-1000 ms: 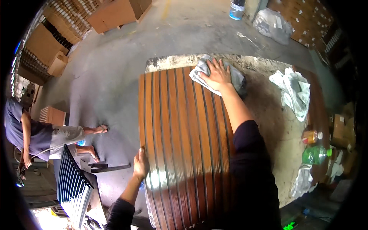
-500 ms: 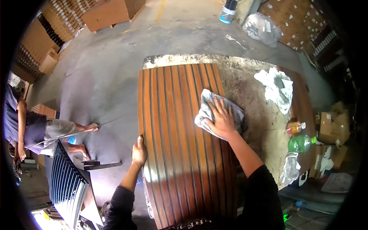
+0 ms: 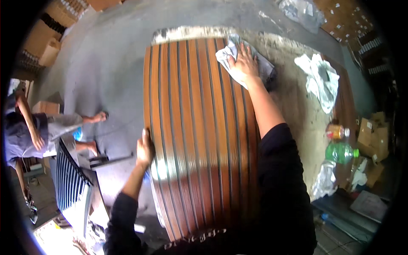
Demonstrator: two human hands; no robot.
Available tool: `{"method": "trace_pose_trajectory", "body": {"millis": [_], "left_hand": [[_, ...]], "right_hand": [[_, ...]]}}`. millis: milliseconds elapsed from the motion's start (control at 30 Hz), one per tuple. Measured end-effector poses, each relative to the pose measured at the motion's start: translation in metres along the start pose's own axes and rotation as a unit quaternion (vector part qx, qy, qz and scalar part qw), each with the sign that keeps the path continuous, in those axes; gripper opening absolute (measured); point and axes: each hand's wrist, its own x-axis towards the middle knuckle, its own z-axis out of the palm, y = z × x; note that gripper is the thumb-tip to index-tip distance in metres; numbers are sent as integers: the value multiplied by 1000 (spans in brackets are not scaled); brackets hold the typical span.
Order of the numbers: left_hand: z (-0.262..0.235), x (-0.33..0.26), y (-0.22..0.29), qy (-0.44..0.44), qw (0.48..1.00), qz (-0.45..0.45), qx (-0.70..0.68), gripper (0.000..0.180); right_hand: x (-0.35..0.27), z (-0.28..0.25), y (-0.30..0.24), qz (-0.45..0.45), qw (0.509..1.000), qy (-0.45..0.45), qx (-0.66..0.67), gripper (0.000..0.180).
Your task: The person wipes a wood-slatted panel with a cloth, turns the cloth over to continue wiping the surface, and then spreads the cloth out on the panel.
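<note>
A glossy brown slatted wooden panel (image 3: 199,127) lies flat on a dusty grey work surface (image 3: 293,97) in front of me. My right hand (image 3: 243,63) presses flat on a grey-white cloth (image 3: 231,51) near the panel's far right corner. My left hand (image 3: 145,148) grips the panel's left edge about halfway down, fingers curled over the rim. Both arms wear black sleeves.
Another person (image 3: 29,131) crouches on the concrete floor at far left beside a dark slatted panel (image 3: 70,182). A crumpled white rag (image 3: 321,78) lies on the work surface at right. Green and orange bottles (image 3: 342,146) and cardboard boxes (image 3: 374,136) sit at right.
My right hand with the cloth slid from the panel's far end toward me, then back up to the far right corner. The left hand stayed on the left edge.
</note>
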Motion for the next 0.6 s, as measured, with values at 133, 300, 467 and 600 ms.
{"method": "trace_pose_trajectory", "body": {"millis": [133, 300, 467, 600], "left_hand": [[-5, 22, -26, 88, 964, 146, 205, 53], [-1, -11, 35, 233, 966, -33, 104, 53], [20, -171, -10, 136, 973, 4, 187, 64], [34, -298, -50, 122, 986, -99, 54, 63]], "right_hand": [[-109, -8, -9, -79, 997, 16, 5, 68], [-318, -36, 3, -140, 988, -62, -1, 70], [-472, -45, 28, -179, 978, -102, 17, 78], [-528, -40, -24, -253, 948, -189, -33, 75]]}}
